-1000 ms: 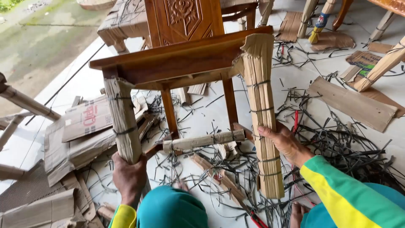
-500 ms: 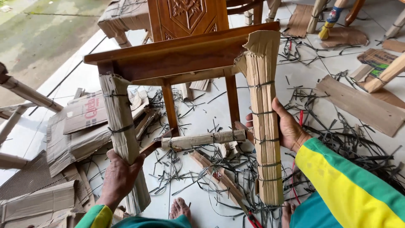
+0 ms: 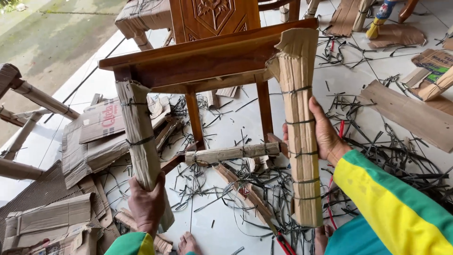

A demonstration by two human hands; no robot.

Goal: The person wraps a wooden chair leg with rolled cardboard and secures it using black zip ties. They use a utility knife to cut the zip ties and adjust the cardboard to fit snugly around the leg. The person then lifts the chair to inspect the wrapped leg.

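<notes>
A brown wooden chair (image 3: 203, 56) stands on the white tiled floor. Its two near legs are wrapped in cardboard tied with dark straps. My left hand (image 3: 146, 203) grips the lower part of the left wrapped leg (image 3: 139, 137). My right hand (image 3: 325, 134) is closed around the middle of the right wrapped leg (image 3: 299, 127). A cardboard-wrapped crossbar (image 3: 231, 152) joins the legs low down. The two far legs are bare wood. My sleeves are yellow and green.
Cut dark straps (image 3: 401, 160) and cardboard scraps litter the floor. Flattened cardboard (image 3: 94, 127) lies at the left beside wrapped furniture parts (image 3: 33, 94). A cardboard strip (image 3: 410, 113) lies at the right. Red-handled cutters (image 3: 285, 243) sit by my bare feet (image 3: 188, 243). Another wrapped chair (image 3: 141, 16) stands behind.
The view has come closer to the chair and the head that covered the lower edge is gone. Both hands keep their hold on the wrapped legs.
</notes>
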